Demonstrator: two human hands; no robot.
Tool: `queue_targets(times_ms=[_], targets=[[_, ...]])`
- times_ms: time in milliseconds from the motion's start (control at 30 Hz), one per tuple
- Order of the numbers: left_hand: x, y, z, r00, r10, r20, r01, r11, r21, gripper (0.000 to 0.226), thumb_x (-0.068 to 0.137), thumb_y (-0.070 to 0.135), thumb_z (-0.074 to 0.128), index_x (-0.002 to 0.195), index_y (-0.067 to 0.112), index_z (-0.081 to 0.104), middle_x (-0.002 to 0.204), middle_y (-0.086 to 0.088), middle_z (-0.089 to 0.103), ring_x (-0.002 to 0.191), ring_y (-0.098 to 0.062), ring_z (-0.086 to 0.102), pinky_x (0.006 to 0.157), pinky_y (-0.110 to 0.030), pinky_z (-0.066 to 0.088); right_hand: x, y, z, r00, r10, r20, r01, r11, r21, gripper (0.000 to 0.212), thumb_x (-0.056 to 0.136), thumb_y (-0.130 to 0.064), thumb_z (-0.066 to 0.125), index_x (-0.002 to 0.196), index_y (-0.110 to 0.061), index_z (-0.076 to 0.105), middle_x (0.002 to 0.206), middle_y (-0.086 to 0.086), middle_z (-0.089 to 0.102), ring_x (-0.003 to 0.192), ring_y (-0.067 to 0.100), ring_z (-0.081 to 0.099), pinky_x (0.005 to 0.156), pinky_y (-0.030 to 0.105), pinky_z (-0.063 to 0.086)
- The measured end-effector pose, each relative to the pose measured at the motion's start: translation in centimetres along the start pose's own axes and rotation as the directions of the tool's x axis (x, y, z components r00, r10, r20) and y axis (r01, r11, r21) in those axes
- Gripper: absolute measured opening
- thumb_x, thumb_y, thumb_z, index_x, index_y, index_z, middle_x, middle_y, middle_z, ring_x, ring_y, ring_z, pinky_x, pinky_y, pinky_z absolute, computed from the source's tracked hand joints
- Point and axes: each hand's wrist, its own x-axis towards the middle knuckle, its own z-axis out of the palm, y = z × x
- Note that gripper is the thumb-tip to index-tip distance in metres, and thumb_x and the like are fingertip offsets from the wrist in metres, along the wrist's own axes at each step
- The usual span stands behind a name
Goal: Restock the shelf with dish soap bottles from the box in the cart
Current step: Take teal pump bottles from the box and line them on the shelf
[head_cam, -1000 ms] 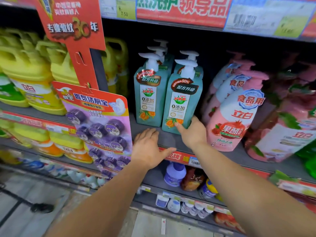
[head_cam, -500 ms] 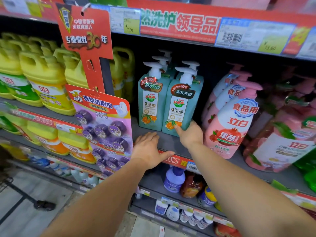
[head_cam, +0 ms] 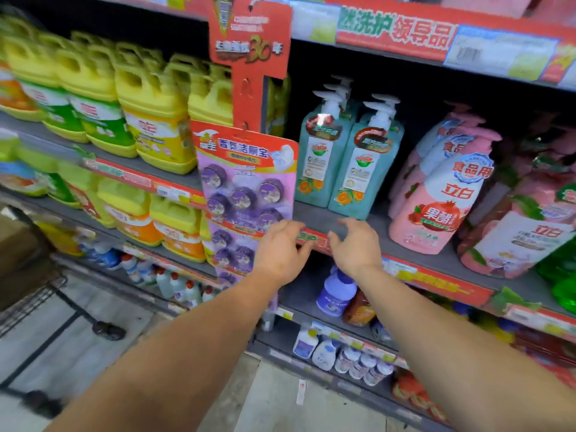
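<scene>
Two rows of teal dish soap pump bottles stand on the grey shelf [head_cam: 321, 218]. The front left bottle [head_cam: 321, 157] and front right bottle [head_cam: 361, 173] stand side by side, with more pump tops behind them. My left hand [head_cam: 280, 251] hovers at the shelf's front edge, fingers loosely bent, holding nothing. My right hand [head_cam: 355, 244] hangs just below and in front of the front right bottle, apart from it, fingers loosely curled and empty. At the left edge a brown box [head_cam: 18, 244] sits in the wire cart [head_cam: 34, 294].
A hanging strip of purple toilet cleaner packs [head_cam: 246, 188] juts out left of the teal bottles. Pink bottles [head_cam: 442, 194] and pink refill pouches [head_cam: 523, 232] crowd the right. Yellow jugs [head_cam: 156, 120] fill the left shelves. Small bottles [head_cam: 336, 294] stand on lower shelves.
My right hand has let go of the front right teal bottle and drawn back to the shelf edge. My left hand pulled back slightly. The camera view shifted left, showing the cart.
</scene>
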Motion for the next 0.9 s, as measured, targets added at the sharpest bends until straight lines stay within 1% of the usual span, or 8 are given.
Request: queue_targets(times_ms=[133,200,300,400,567,633,800,900], targets=[[-4.7,-8.3,-6.8,0.993,-0.112,-0.033,0.117,0.949,0.292,0.053,0.089,0.05,0.054,0.13,0.015,0.052,0.127,-0.009,0.054,0.122,-0.031,0.046,0.101,-0.04,0.036,-4.6,-7.7,5.9,0.984,-0.154,0.088,0.162,0.983,-0.087,0.039,0.091,-0.035,0.057,0.124,-0.016,0.06,0.123,0.015,0.061,0.116,0.035,0.052,0.096,0.039,0.04],[-7.3,-12.3,-10.6,0.983,-0.176,-0.056,0.183,0.899,0.397,0.058,0.088,0.057,0.051,0.13,0.016,0.05,0.133,-0.008,0.051,0.126,-0.031,0.043,0.103,-0.042,0.033,-7.0,-12.4,9.0,0.972,-0.173,0.16,0.189,0.978,-0.09,0.044,0.091,-0.039,0.055,0.129,-0.015,0.056,0.132,0.012,0.055,0.123,0.034,0.046,0.101,0.04,0.039],[-12.0,-19.1,-17.7,0.944,-0.311,-0.112,0.324,0.808,0.492,0.065,0.088,0.061,0.048,0.136,0.017,0.045,0.142,-0.007,0.044,0.134,-0.031,0.035,0.11,-0.047,0.029,-11.9,-21.0,14.9,0.921,-0.289,0.26,0.325,0.94,-0.103,0.053,0.091,-0.048,0.052,0.134,-0.018,0.05,0.138,0.01,0.05,0.128,0.033,0.042,0.105,0.039,0.036],[-16.4,-24.5,-24.1,0.881,-0.441,-0.169,0.464,0.741,0.486,0.065,0.09,0.062,0.045,0.137,0.018,0.046,0.144,-0.007,0.044,0.135,-0.03,0.035,0.111,-0.048,0.028,-15.5,-28.5,19.2,0.866,-0.373,0.334,0.413,0.909,-0.055,0.06,0.09,-0.056,0.047,0.14,-0.024,0.044,0.143,0.007,0.046,0.132,0.031,0.038,0.108,0.04,0.034],[-21.8,-31.5,-32.2,0.794,-0.547,-0.266,0.603,0.648,0.465,0.064,0.089,0.064,0.044,0.138,0.023,0.045,0.142,-0.004,0.044,0.134,-0.029,0.036,0.11,-0.046,0.028,-18.7,-38.5,24.0,0.772,-0.48,0.417,0.529,0.849,0.0,0.062,0.092,-0.056,0.044,0.145,-0.025,0.037,0.147,0.005,0.043,0.136,0.03,0.036,0.11,0.043,0.033],[-23.1,-33.7,-34.1,0.754,-0.588,-0.293,0.653,0.618,0.438,0.064,0.088,0.064,0.044,0.137,0.023,0.045,0.142,-0.006,0.045,0.133,-0.03,0.036,0.108,-0.045,0.028,-19.8,-41.6,25.9,0.735,-0.518,0.438,0.565,0.825,0.026,0.06,0.092,-0.054,0.047,0.144,-0.023,0.04,0.145,0.006,0.044,0.135,0.031,0.036,0.11,0.042,0.031],[-24.4,-39.6,-36.8,0.655,-0.676,-0.338,0.752,0.539,0.379,0.065,0.087,0.064,0.045,0.137,0.022,0.044,0.142,-0.006,0.046,0.132,-0.029,0.038,0.109,-0.044,0.03,-20.6,-47.9,30.6,0.673,-0.55,0.494,0.593,0.801,0.085,0.06,0.092,-0.055,0.048,0.143,-0.024,0.04,0.145,0.005,0.043,0.133,0.03,0.037,0.106,0.041,0.036],[-23.4,-43.3,-38.4,0.624,-0.692,-0.364,0.78,0.516,0.355,0.066,0.088,0.063,0.046,0.14,0.023,0.041,0.144,-0.005,0.044,0.134,-0.028,0.037,0.11,-0.044,0.029,-19.2,-51.3,33.9,0.648,-0.562,0.514,0.598,0.793,0.114,0.059,0.093,-0.053,0.049,0.143,-0.023,0.04,0.145,0.006,0.042,0.134,0.031,0.035,0.106,0.042,0.036]])
